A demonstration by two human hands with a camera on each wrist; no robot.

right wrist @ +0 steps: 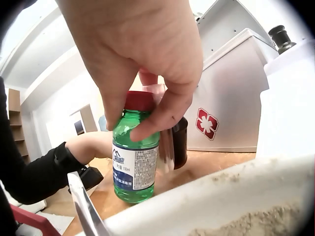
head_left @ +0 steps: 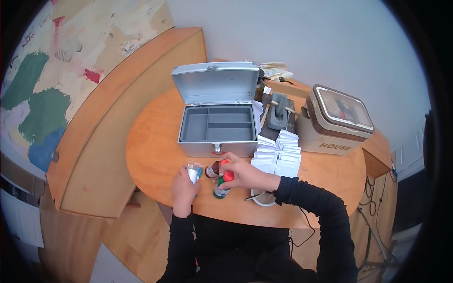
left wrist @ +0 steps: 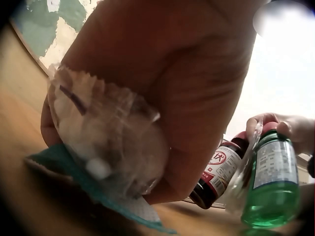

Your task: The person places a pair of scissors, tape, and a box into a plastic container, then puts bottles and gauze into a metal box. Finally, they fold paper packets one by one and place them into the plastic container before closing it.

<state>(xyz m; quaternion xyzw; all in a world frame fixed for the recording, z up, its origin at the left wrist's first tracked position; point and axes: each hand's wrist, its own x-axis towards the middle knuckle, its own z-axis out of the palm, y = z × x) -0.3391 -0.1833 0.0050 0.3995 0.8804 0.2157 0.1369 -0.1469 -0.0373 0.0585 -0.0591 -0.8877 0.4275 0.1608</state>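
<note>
My left hand grips a crinkled clear plastic packet with pale contents, and a teal-edged packet sits under it. With thumb and fingers, my right hand holds a small green bottle by its red cap. Right beside that bottle is a dark brown bottle with a red cap and a white label, tilted in the left wrist view. Clear plastic shows between the two bottles, under the right fingers. Behind the hands stands an open silver metal case with a grey divided tray.
Folded white papers lie right of the case, near a white bowl by the right forearm. A dark board with a grey block sits behind them. A beige lidded box stands at the right of the round wooden table.
</note>
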